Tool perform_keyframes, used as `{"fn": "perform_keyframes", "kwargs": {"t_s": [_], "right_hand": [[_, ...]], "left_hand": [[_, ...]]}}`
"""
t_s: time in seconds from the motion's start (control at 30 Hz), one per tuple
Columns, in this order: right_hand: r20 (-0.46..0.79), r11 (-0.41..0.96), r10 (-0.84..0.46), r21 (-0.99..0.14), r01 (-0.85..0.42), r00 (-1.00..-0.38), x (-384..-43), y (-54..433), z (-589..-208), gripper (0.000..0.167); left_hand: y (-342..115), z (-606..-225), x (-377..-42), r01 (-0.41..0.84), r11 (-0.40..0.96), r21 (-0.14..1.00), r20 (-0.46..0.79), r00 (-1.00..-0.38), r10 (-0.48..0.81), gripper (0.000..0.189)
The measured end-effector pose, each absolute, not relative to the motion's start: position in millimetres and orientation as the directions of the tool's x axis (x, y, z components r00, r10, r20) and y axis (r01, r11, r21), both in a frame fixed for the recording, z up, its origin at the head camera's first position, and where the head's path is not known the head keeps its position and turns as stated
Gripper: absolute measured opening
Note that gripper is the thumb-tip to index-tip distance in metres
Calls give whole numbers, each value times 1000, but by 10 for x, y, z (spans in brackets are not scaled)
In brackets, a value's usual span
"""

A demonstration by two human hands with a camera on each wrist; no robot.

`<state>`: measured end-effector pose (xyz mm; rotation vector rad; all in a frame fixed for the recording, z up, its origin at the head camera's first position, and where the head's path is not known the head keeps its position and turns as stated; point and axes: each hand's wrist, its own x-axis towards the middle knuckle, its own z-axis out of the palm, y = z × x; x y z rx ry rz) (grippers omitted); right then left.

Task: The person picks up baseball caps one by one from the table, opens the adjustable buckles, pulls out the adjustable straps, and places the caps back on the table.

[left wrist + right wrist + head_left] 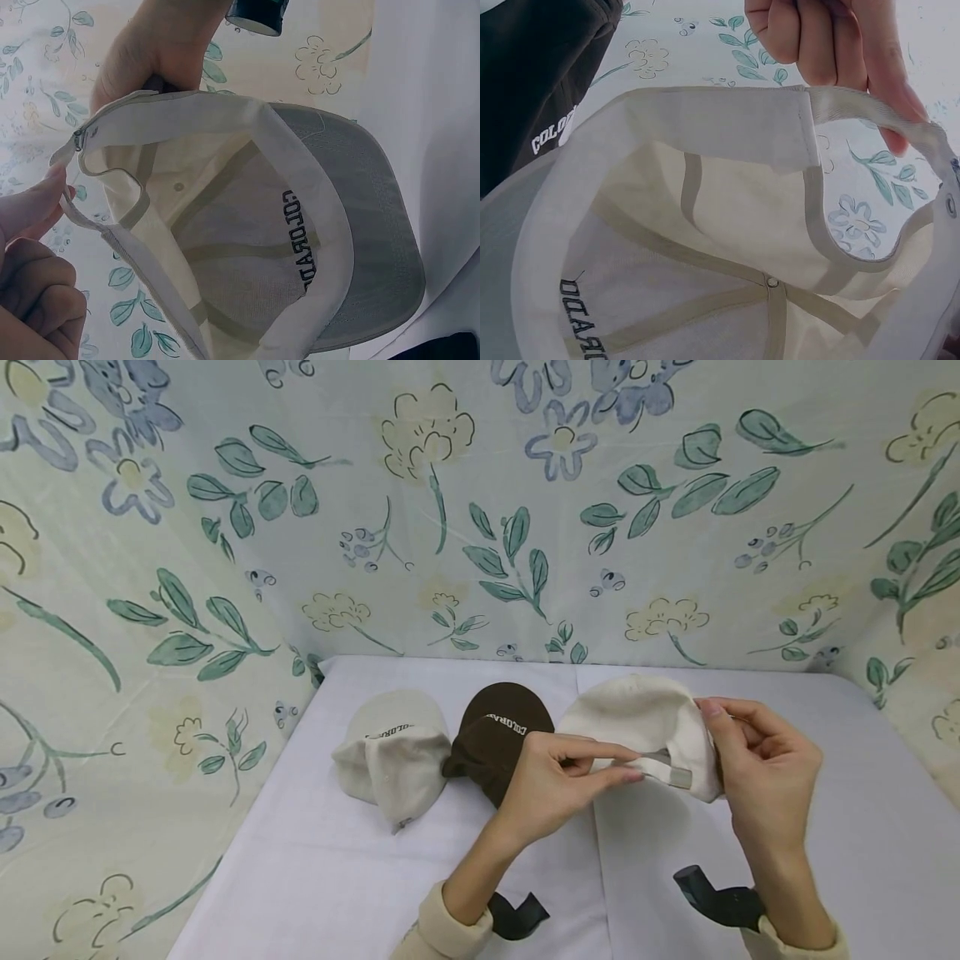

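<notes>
Both hands hold a cream baseball cap [637, 718] above the table, its back opening towards me. My left hand [551, 781] pinches the adjuster strap [652, 768] between thumb and forefinger. At the cap's right side, my right hand [772, 764] grips the edge near the metal buckle [681, 777]. The left wrist view shows the cap's inside, its grey underbrim [367, 225] and reversed dark lettering [298, 240]. In the right wrist view the left thumb and finger hold the strap [870, 105] over the arched opening; the right hand is out of that view.
A beige cap [393, 752] and a dark brown cap [506, 710], both lettered, lie side by side on the white-covered table [300, 877], left of the held cap. Floral cloth [450, 527] hangs behind. A dark curved band end [720, 893] juts from each wrist.
</notes>
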<state>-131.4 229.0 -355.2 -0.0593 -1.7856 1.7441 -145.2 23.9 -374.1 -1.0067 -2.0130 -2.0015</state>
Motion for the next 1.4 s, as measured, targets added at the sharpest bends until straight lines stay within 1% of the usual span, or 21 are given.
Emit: {"fn": "perform_keyframes", "kwargs": {"t_s": [0.17,0.43,0.63,0.67,0.77,0.83,0.9,0.93,1.0,1.07,1.13,1.17,1.23,1.4], "right_hand": [[397,154,451,-917,-368,-799,-1305,2317,-3555,17],[430,72,432,-893,-445,-793,-1316,2357,-3563,17],[470,70,408,-871,-487,-782,-1296,2355,-3562,15],[484,83,393,-865,-494,-782,-1287,2352,-3557,14],[576,49,289,-806,-590,-764,-1265,2344,-3550,13],[659,57,192,-747,-662,-727,-1256,2337,-3540,17],[743,38,76,-669,-742,-665,-1254,2332,-3532,20],[770,60,23,-638,-768,-637,-1253,2332,-3525,21],[795,165,-80,-585,-794,-602,-1239,2345,-3518,25],[781,268,-165,-552,-790,-602,-1214,2362,-3522,33],[749,395,-216,-519,-758,-626,-1186,2374,-3532,40],[732,451,-231,-504,-737,-641,-1174,2378,-3539,43],[715,504,-240,-485,-714,-656,-1164,2376,-3550,47],[717,545,-229,-466,-697,-659,-1178,2363,-3570,45]], "left_hand": [[217,-3739,-1462,520,-97,848,519,-781,347,15],[151,-3741,-1490,485,-125,866,498,-809,312,13],[108,-3733,-1509,457,-114,882,470,-835,286,15],[104,-3732,-1511,455,-112,884,467,-838,283,15],[99,-3736,-1519,454,-104,885,464,-842,274,15],[96,-3737,-1522,453,-98,886,462,-845,269,15],[95,-3738,-1524,451,-88,888,457,-849,264,16],[95,-3737,-1523,450,-84,889,455,-851,261,16],[94,-3736,-1522,444,-79,892,449,-856,257,16],[93,-3736,-1523,446,-77,892,450,-856,253,16],[91,-3737,-1527,450,-80,889,455,-855,249,15],[90,-3739,-1531,453,-82,888,458,-854,245,15],[84,-3741,-1538,456,-88,886,463,-854,239,14],[68,-3742,-1553,447,-99,889,457,-862,220,14]]}}
